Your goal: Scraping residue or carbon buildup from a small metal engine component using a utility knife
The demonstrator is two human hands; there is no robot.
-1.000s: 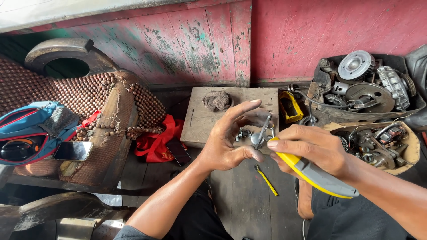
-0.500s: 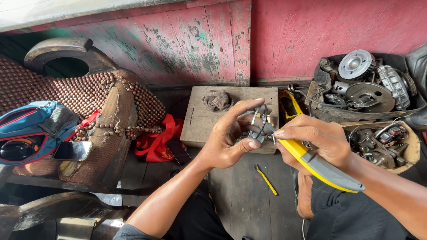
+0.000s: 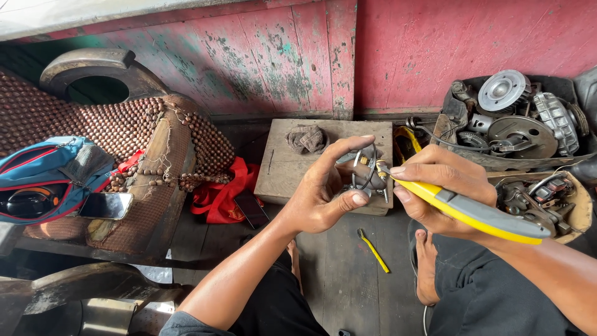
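Pliers tip has crept further in since before: right hand clamps yellow-and-grey-handled pliers, left hand pinches the small grimy ringed metal part over the wooden block's front edge.

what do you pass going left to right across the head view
blue bag → red cloth → left hand → small metal part → right hand with yellow-handled pliers → bin of engine parts

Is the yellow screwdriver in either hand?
No, the yellow screwdriver lies on the floor; the right hand holds yellow-handled pliers.
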